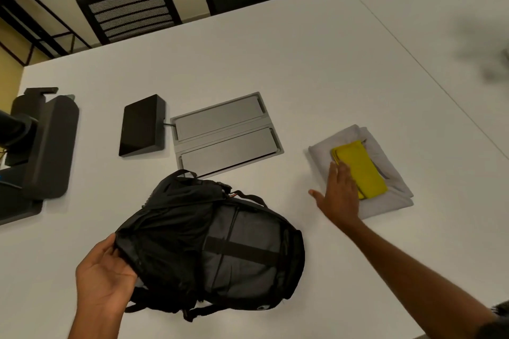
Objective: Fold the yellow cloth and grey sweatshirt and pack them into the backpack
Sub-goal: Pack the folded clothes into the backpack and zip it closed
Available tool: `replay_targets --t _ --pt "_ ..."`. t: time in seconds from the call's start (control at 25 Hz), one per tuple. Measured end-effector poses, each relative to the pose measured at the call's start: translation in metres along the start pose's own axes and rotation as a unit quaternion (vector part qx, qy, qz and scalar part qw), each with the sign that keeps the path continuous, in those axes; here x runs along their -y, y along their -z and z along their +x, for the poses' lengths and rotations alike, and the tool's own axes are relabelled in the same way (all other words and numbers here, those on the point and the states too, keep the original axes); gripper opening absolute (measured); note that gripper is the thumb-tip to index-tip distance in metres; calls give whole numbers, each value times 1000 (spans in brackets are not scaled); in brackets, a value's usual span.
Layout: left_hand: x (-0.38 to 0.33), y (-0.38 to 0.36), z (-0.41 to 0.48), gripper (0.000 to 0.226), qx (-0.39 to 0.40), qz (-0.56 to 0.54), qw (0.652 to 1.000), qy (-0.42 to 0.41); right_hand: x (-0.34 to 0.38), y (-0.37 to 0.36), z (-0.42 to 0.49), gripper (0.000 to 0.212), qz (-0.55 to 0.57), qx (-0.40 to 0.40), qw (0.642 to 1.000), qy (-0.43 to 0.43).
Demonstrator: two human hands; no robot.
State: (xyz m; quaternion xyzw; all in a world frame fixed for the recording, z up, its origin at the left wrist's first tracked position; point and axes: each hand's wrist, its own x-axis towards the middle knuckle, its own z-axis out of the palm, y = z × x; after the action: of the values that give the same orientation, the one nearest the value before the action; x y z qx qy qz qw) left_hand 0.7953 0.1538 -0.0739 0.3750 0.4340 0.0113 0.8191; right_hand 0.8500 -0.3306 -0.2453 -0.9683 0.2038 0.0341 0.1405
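A black backpack lies unzipped on the white table, its grey lining showing. My left hand grips the backpack's open front flap at its left edge. To the right, the folded yellow cloth lies on top of the folded grey sweatshirt. My right hand rests flat with straight fingers on the near left part of that stack, fingertips touching the yellow cloth.
A grey cable hatch is set into the table behind the backpack, with a black box left of it. Dark equipment stands at the far left. Black chairs line the far edge.
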Motion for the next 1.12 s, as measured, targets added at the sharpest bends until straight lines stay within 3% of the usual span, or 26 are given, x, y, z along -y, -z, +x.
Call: replay_targets --t 0.2,0.32,0.52,0.68,0.76,0.92,1.12 --pt "2 -2 0 48 3 25 1000 -3 -24 -24 64 150 -18 79 989 -127" --pt "3 -5 1 44 8 34 999 5 -24 -44 72 153 -36 86 984 -150" --pt "6 -6 3 55 26 25 999 8 -28 -58 77 86 -84 73 984 -139" --pt "10 -12 -2 98 46 36 998 8 -41 -41 73 57 -57 84 990 -98" --pt "13 -12 -4 92 48 29 998 1 -47 -32 63 51 -26 54 997 -54" --pt "18 -17 -11 54 39 9 999 2 -48 -10 30 42 50 18 998 18" --pt "23 -26 -26 47 48 4 999 8 -21 39 1 22 132 23 989 69"
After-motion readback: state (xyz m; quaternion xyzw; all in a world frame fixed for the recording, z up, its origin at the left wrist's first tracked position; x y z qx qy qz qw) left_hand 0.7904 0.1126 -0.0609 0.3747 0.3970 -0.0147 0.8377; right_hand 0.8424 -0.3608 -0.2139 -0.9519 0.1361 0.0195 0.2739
